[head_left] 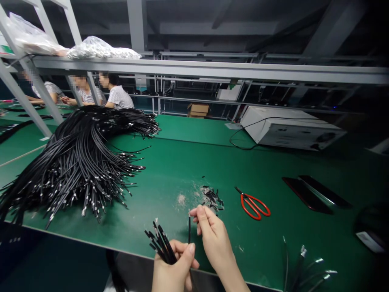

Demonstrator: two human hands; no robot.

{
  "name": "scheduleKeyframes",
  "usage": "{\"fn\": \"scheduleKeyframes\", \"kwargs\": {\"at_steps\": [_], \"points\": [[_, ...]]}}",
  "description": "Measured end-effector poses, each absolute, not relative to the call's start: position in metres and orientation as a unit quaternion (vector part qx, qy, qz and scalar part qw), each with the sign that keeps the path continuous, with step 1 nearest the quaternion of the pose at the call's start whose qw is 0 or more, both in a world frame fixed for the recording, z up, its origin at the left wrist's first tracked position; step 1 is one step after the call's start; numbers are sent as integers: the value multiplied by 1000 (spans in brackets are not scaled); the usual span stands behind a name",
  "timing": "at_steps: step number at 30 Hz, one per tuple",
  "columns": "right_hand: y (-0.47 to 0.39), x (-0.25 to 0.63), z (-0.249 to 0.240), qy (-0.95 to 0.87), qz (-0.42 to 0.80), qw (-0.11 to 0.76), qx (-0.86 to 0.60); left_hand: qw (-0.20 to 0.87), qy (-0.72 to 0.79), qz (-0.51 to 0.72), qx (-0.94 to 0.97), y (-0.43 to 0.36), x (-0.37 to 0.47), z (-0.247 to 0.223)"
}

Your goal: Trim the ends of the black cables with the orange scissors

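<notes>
At the near edge of a green bench, a person's left hand is closed around a small bunch of black cable ends, which fan upward and toward 11 o'clock out of the fist. The right hand, just beside it at 2 o'clock, pinches a single black wire between thumb and forefinger; the wire stands upright between the two hands, its lower end passing down by the left thumb, and the other fingers of the right hand are curled in loosely. On the bench at 12 o'clock from the right hand lies a scatter of small black cut pieces amid pale dust, and at 2 o'clock a pair of red-handled scissors lies flat, apart from both hands. A large heap of black cables with silver tips sprawls across the bench at 10 o'clock, well apart from the hands. A white machine sits at the far side at 1 o'clock, a black cord looping from it. A few more silver-tipped cables lie at the near edge at 3 o'clock. Other people in striped shirts are seated at the far end of the bench at 11 o'clock.
</notes>
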State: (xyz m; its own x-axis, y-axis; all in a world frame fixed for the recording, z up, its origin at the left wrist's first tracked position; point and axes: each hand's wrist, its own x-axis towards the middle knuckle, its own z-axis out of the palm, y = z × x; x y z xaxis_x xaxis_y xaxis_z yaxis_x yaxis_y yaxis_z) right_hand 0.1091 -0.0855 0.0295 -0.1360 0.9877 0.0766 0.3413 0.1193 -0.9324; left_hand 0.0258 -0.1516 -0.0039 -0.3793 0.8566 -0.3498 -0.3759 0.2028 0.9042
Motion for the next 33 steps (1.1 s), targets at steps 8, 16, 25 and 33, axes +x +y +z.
{"fn": "scheduleKeyframes", "kwargs": {"at_steps": [8,16,25,33], "points": [[-85,107,37,-737,268,373,-495,511,580,598,211,-151,29,-1],[-74,117,48,-888,-54,243,-386,522,584,582,219,-152,30,-1],[-71,135,38,-936,-32,269,-225,547,562,578,227,-149,24,-3],[-47,181,51,-844,74,261,-463,555,563,567,230,-150,22,-2]]}}
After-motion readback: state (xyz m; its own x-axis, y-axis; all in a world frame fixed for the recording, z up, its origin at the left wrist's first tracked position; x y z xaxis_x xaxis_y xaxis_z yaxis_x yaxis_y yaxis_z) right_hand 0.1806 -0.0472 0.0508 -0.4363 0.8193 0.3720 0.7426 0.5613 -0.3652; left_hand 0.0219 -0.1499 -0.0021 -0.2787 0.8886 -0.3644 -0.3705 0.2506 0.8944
